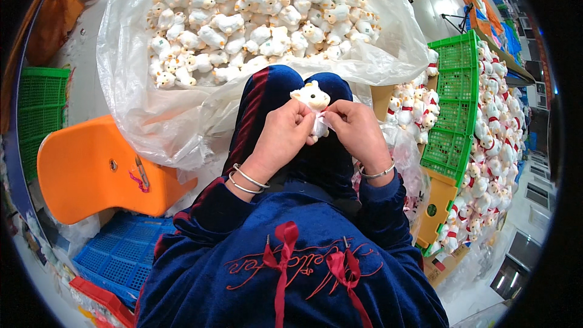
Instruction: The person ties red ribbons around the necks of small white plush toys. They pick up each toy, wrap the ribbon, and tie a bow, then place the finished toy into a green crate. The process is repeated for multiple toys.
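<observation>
Over my lap I hold a small white plush toy animal (pixel 312 96) upright, with a dark eye and small yellow-orange bits on its head. My left hand (pixel 282 130) is closed in a pinch at the toy's neck and side. From the other side my right hand (pixel 359 130) pinches at the neck too, where a thin pale strip shows between the fingertips. Whether the strip is a ribbon or part of the toy I cannot tell. Both hands touch the toy, and its lower body shows between them.
Ahead lies a large clear plastic bag (pixel 130 54) heaped with white plush toys (pixel 261 18). At right, a green crate (pixel 450 103) stands by many toys with red neck bands (pixel 486 164). An orange chair (pixel 91 170) holds a small tool (pixel 141 173); a blue crate (pixel 124 255) sits below.
</observation>
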`<action>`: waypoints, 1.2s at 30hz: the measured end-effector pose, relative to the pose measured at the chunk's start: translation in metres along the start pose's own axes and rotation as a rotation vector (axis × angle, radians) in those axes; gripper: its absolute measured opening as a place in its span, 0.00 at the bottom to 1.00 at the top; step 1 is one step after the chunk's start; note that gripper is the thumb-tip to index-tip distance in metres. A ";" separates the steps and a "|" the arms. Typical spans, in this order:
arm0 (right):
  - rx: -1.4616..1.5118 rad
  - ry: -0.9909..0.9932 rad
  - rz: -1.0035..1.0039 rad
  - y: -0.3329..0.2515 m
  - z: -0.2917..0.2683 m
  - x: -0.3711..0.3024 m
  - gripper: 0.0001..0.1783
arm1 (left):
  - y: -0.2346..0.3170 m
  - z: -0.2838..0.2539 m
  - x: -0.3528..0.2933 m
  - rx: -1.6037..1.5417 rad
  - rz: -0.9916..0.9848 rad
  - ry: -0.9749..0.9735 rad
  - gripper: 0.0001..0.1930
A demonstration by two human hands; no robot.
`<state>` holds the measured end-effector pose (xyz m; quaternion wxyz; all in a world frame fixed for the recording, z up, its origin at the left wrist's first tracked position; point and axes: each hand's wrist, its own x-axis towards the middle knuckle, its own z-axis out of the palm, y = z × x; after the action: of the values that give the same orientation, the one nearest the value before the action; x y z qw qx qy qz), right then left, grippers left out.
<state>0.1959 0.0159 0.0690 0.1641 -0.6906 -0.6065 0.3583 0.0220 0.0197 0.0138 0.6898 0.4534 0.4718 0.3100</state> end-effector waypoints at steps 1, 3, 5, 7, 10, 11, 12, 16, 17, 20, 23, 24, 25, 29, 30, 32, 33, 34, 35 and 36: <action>-0.012 0.013 -0.009 -0.002 0.000 0.000 0.09 | -0.001 0.000 0.001 0.003 0.006 0.000 0.08; -0.035 0.038 -0.027 -0.005 -0.001 0.001 0.09 | 0.000 0.001 0.002 0.048 0.022 0.006 0.08; -0.113 0.087 -0.110 -0.004 0.001 0.003 0.08 | 0.005 0.002 0.001 0.134 0.037 0.020 0.08; -0.152 0.100 -0.133 -0.006 0.002 0.004 0.08 | 0.004 0.002 0.002 0.133 0.041 0.032 0.08; -0.144 0.082 -0.067 -0.011 0.004 0.005 0.08 | 0.003 0.002 0.004 0.169 0.058 0.063 0.09; -0.136 0.087 -0.038 -0.010 0.007 0.005 0.07 | 0.003 0.003 0.004 0.189 0.066 0.075 0.09; -0.127 0.093 -0.009 -0.010 0.009 0.004 0.07 | 0.001 0.004 0.004 0.234 0.106 0.094 0.09; -0.126 0.075 0.017 -0.009 0.010 0.002 0.07 | -0.004 0.009 0.004 0.349 0.207 0.140 0.10; -0.103 0.064 0.034 -0.007 0.010 0.002 0.07 | -0.004 0.009 0.004 0.366 0.219 0.146 0.11; 0.067 -0.018 0.174 -0.015 0.005 0.003 0.07 | -0.004 0.010 0.005 0.428 0.228 0.153 0.11; 0.257 -0.105 0.271 -0.008 0.002 0.007 0.07 | -0.003 0.010 0.005 0.441 0.228 0.143 0.12; 0.315 -0.131 0.289 -0.003 0.000 0.009 0.06 | -0.002 0.009 0.005 0.431 0.218 0.140 0.13; 0.332 -0.162 0.299 0.000 -0.003 0.012 0.06 | -0.002 0.008 0.005 0.421 0.207 0.139 0.13; 0.280 -0.213 0.215 0.007 -0.013 0.018 0.08 | -0.002 0.009 0.007 0.428 0.189 0.138 0.15; 0.182 -0.177 0.103 0.012 -0.012 0.019 0.08 | -0.002 0.009 0.007 0.444 0.196 0.152 0.15; 0.030 -0.138 -0.004 0.010 -0.011 0.021 0.08 | 0.000 0.012 0.007 0.483 0.209 0.182 0.15; -0.027 -0.135 0.001 0.005 -0.013 0.021 0.08 | 0.001 0.013 0.008 0.495 0.208 0.185 0.14; -0.084 -0.131 0.005 -0.002 -0.013 0.022 0.08 | 0.001 0.014 0.009 0.508 0.208 0.188 0.14; -0.100 -0.107 -0.004 -0.007 -0.013 0.021 0.08 | 0.002 0.015 0.009 0.520 0.207 0.192 0.14; -0.116 -0.083 -0.013 -0.011 -0.011 0.020 0.08 | 0.002 0.016 0.011 0.546 0.199 0.189 0.14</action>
<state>0.1961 0.0395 0.0782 0.1008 -0.6795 -0.6371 0.3495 0.0412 0.0243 0.0136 0.4617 0.6352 0.5530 0.2784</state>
